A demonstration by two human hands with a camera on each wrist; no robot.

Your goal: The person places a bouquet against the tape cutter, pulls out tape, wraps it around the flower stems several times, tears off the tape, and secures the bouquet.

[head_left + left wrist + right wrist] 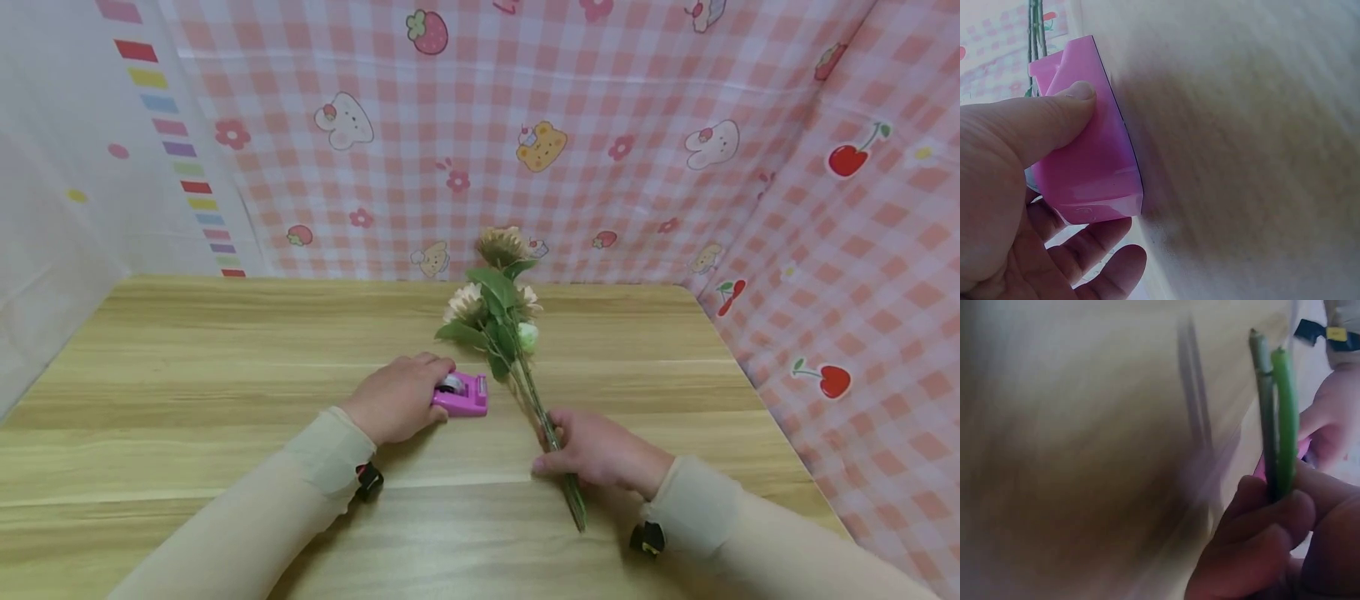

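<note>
My left hand (401, 397) grips a pink tape dispenser (471, 398) at the middle of the table. Seen from the left wrist, the thumb presses on the side of the dispenser (1091, 159), with the other fingers curled on its far side. A roll of tape (452, 384) sits in it, partly hidden by the fingers. To the right, my right hand (603, 450) holds a bunch of artificial flowers (495, 287) by the stems, blooms pointing away from me. In the right wrist view, cut green stem ends (1285, 419) stick out past the curled fingers.
A wood-grain table (225, 358) lies under both hands. Pink checked cloth (465, 108) with cartoon prints hangs behind it, and similar cloth (885, 275) rises along the right edge. Whitish cloth (60, 167) hangs at the left.
</note>
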